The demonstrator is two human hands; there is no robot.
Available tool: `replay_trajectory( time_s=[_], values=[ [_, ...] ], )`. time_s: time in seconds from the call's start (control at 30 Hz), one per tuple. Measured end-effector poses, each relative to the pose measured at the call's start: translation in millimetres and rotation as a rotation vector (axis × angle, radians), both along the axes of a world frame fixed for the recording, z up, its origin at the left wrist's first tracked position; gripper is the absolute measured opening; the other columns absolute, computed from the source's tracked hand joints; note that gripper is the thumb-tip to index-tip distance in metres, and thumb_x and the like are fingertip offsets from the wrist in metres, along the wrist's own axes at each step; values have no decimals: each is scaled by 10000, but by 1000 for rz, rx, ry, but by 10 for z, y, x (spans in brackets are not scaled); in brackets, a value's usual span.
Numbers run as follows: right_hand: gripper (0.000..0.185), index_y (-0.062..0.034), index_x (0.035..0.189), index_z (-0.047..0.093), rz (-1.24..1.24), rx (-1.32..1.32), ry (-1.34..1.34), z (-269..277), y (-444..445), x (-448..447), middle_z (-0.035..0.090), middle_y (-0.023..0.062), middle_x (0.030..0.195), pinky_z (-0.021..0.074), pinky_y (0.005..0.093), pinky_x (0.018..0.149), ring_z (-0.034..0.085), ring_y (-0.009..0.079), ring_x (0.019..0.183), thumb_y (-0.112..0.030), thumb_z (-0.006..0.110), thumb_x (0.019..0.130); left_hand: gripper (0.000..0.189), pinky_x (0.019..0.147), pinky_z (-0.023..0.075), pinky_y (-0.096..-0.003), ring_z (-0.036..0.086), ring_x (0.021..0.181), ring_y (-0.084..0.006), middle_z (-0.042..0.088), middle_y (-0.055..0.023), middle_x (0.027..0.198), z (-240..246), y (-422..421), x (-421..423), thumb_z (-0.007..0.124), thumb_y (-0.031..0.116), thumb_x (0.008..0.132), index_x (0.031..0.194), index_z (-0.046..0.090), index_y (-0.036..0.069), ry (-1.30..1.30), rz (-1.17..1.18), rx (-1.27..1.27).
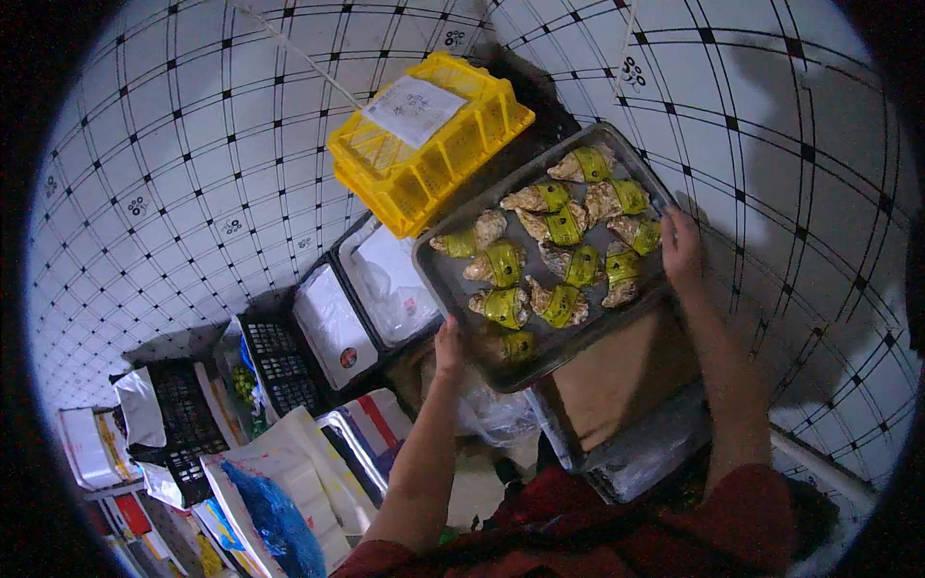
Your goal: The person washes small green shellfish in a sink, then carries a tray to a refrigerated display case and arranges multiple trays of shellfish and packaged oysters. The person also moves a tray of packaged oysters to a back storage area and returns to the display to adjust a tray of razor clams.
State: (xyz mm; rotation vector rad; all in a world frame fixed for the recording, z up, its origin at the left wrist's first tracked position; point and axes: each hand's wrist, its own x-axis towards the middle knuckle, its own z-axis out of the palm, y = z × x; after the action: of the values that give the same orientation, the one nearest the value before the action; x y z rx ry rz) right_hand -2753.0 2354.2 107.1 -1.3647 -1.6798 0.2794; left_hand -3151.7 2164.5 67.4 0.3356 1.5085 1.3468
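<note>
A dark rectangular metal tray (477,345) is held between my two hands, tilted in the view. My left hand (449,350) grips its near left side, and my right hand (681,246) grips its right side. The fingers under the tray are hidden. Spread over the tray lie several oysters in rough shells, each wrapped with a printed yellow-green band, such as one oyster (564,306) near the middle front. Beyond the tray's upper left side stands a yellow plastic crate (441,173) with a paper sheet (413,108) bearing writing on top.
Left of the tray are white foam boxes (386,282) under plastic film and black mesh crates (278,361). Below the tray stands a brown-topped box (614,376) with clear plastic (491,412) beside it. Tiled walls (751,180) rise close behind and right. A blue bag (278,520) lies at lower left.
</note>
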Motion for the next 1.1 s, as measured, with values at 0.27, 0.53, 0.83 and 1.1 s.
replay_trajectory(
  time_s=[0.27, 0.53, 0.83, 1.1],
  values=[
    [305, -28, 1127, 547, 171, -512, -38, 111, -2096, -887, 536, 123, 1131, 372, 372, 937, 500, 262, 1047, -218, 518, 890, 388, 556, 343, -237, 403, 615, -64, 467, 41, 684, -124, -209, -143, 430, 398, 929, 889, 591, 48, 66, 63, -122],
    [221, -20, 1062, 587, 691, -664, 74, 836, -4957, -2043, 586, 93, 1100, 428, 338, 848, 538, 233, 1019, -127, 521, 880, 613, 739, 427, -337, 553, 769, -232, 595, -110, 796, 186, -2562, -872, 399, 545, 887, 883, 566, -45, 542, -416, -238],
    [203, 14, 1038, 586, 663, -898, 113, 1363, -8005, -2659, 644, 92, 939, 460, 270, 745, 601, 153, 830, -122, 501, 913, 428, 631, 459, -359, 580, 659, -231, 615, -97, 759, 481, -8694, -1144, 475, 429, 890, 801, 600, 30, 519, -528, -558],
    [176, 12, 972, 604, 1075, -974, -88, 1855, -11205, -3708, 646, 66, 842, 463, 253, 712, 594, 126, 787, -121, 521, 893, 272, 371, 410, -338, 501, 432, -211, 569, -93, 639, 596, -14757, -137, 503, 301, 876, 873, 573, 38, -372, 648, -761]
  ],
)
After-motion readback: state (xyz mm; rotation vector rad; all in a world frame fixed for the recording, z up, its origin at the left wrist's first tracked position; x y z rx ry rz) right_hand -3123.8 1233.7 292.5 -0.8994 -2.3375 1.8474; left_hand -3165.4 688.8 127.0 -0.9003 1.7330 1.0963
